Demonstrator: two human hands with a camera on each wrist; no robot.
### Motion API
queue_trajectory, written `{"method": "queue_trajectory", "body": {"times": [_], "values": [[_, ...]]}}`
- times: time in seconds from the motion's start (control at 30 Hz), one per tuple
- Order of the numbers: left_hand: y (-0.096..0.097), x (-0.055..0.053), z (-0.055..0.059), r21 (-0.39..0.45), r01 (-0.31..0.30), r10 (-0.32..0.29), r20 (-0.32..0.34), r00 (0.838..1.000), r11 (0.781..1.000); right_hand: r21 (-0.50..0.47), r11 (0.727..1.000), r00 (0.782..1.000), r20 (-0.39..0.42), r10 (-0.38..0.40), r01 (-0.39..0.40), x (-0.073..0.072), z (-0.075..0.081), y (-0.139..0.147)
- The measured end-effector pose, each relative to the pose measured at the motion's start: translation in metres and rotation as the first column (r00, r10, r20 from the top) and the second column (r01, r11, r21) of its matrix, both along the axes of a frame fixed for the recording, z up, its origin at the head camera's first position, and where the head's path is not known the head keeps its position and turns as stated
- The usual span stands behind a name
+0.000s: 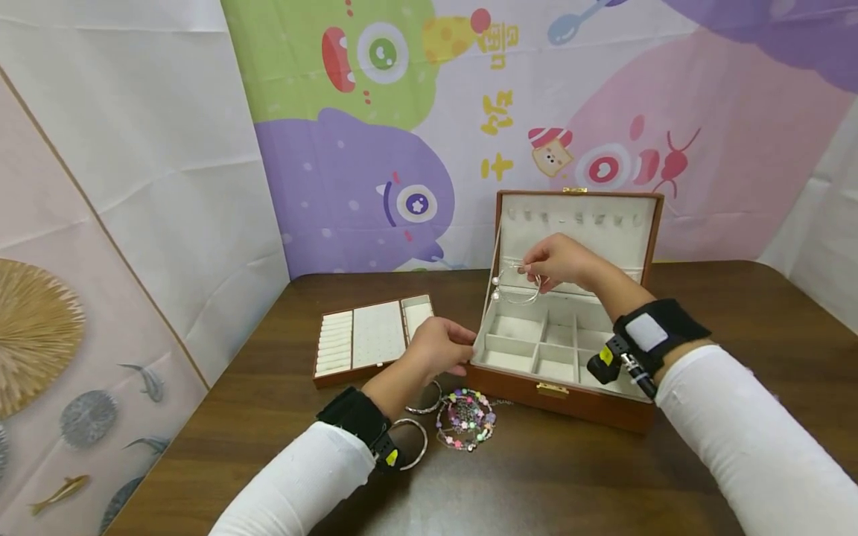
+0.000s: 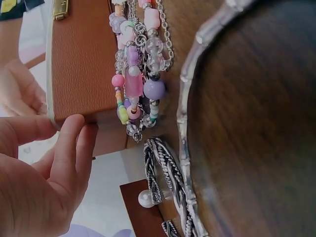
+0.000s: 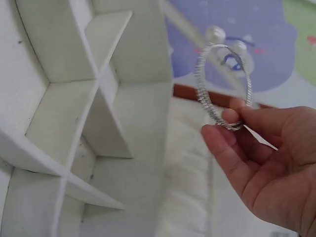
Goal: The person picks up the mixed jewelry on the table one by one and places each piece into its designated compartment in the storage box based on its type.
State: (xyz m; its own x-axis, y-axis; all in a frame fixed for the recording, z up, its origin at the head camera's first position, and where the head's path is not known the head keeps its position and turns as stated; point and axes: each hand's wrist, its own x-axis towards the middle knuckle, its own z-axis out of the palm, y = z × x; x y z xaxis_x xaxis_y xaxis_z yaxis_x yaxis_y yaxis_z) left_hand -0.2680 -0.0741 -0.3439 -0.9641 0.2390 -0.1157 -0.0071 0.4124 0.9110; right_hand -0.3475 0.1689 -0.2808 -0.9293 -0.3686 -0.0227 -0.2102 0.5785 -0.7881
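Observation:
My right hand (image 1: pixel 559 262) pinches a thin silver bracelet (image 3: pixel 201 84) with two white pearls, between thumb and fingertips. It holds the bracelet raised over the left compartments of an open brown jewelry box (image 1: pixel 570 413), lined in cream. In the left wrist view, my left hand (image 2: pixel 47 185) grips the box's front left corner, thumb at the rim and fingers against the side. Below that hand on the table lie colorful beaded bracelets (image 1: pixel 491 418), a silver bamboo-shaped bangle (image 2: pixel 182 133) and a braided silver cuff (image 2: pixel 170 173).
Left of the box lies a separate tray (image 1: pixel 378 337) with ring rolls, a flat middle panel and a narrow section. The box lid (image 1: pixel 576 223) stands raised at the back. A cartoon-print cloth (image 1: pixel 375 186) hangs behind the wooden table (image 1: pixel 536 484).

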Motion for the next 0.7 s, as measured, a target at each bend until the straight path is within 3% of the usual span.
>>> {"method": "queue_trajectory", "body": {"times": [0.13,0.33,0.53,0.7], "values": [[0.002,0.0,0.001,0.001,0.004,-0.004,-0.004,1.0,1.0,0.133,0.988,0.997,0.029,0.078,-0.081,-0.007,-0.012,-0.002],[0.002,0.0,0.002,-0.003,0.002,-0.002,0.001,1.0,1.0,0.34,0.914,0.975,0.063,0.215,-0.224,-0.009,-0.022,-0.011],[0.001,-0.001,0.001,-0.004,-0.001,0.001,-0.004,1.0,1.0,0.453,0.862,0.968,0.011,0.249,-0.227,-0.012,-0.023,-0.018],[0.001,0.0,0.0,-0.004,-0.004,0.004,-0.006,1.0,1.0,0.488,0.852,0.97,-0.044,0.24,-0.189,-0.011,-0.022,-0.021]]}}
